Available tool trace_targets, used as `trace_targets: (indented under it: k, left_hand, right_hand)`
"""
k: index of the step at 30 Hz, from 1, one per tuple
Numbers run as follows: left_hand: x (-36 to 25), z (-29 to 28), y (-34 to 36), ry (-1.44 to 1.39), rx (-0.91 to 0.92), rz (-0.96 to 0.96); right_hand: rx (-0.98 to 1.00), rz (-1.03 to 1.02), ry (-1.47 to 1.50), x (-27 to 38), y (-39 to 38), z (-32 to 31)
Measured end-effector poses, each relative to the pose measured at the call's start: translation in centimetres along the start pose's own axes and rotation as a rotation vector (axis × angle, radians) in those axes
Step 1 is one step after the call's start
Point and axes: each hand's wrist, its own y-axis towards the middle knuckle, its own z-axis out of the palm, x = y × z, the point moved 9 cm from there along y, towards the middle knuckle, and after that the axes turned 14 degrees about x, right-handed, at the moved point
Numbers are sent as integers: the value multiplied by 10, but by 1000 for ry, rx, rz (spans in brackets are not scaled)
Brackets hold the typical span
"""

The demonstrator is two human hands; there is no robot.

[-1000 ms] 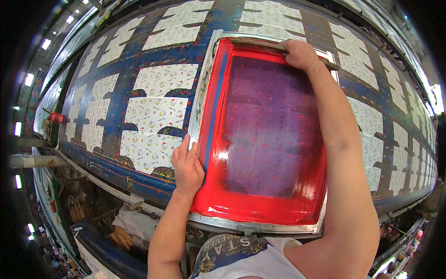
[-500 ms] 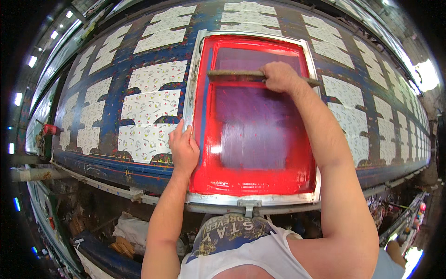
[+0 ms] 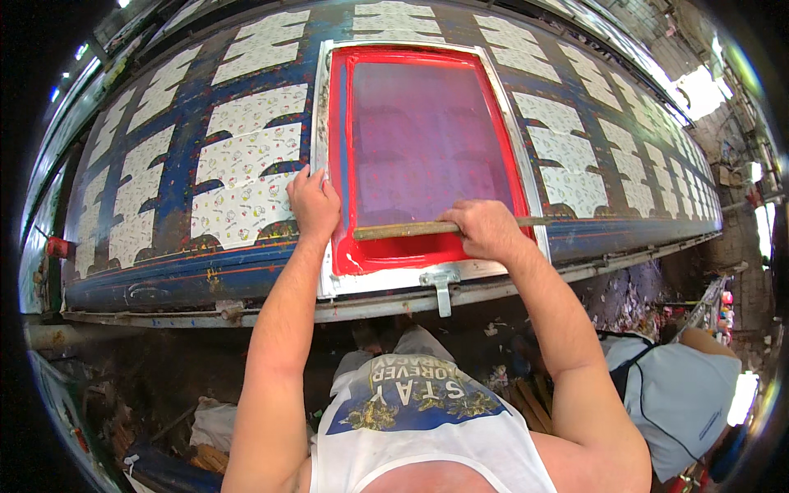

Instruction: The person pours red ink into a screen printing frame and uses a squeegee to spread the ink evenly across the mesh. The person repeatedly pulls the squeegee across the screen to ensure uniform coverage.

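Note:
A silkscreen frame (image 3: 509,131) with pale metal rails lies on the long printing table. Its mesh (image 3: 419,156) looks purple, with printed white pieces showing faintly through it, and wet red ink (image 3: 338,107) borders it. My right hand (image 3: 486,232) is closed over a long wooden-handled squeegee (image 3: 403,231), which lies crosswise near the frame's close end with red ink in front of it. At the frame's left rail, my left hand (image 3: 315,205) grips the edge, its fingers pointing away from me. The squeegee's blade is mostly hidden.
White patterned fabric pieces (image 3: 251,168) lie in rows on the dark blue table (image 3: 177,275) on both sides. A metal bracket (image 3: 441,289) juts from the frame's near side over the table's rail (image 3: 370,308). Another person in a light blue shirt (image 3: 686,394) is at the lower right.
My right hand has drawn the squeegee from the far part of the screen to its near end. The mesh behind it now shows purple. My left hand stays on the left rail.

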Motion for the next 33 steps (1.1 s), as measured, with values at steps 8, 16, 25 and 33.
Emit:
trace_targets:
  k: [8, 16, 25, 33]
  left_hand:
    - [2, 2, -2, 31, 29, -68]
    - [10, 5, 2, 53, 10, -23]
    - [31, 8, 7, 27, 68, -112]
    - [11, -2, 4, 71, 48, -59]
  right_hand:
    - [-87, -16, 2, 44, -60, 36]
    - [-84, -208, 82, 34, -87, 49]
    - [-564, 131, 484, -153, -163, 49]
    - [-438, 407, 1070, -250, -152, 120]
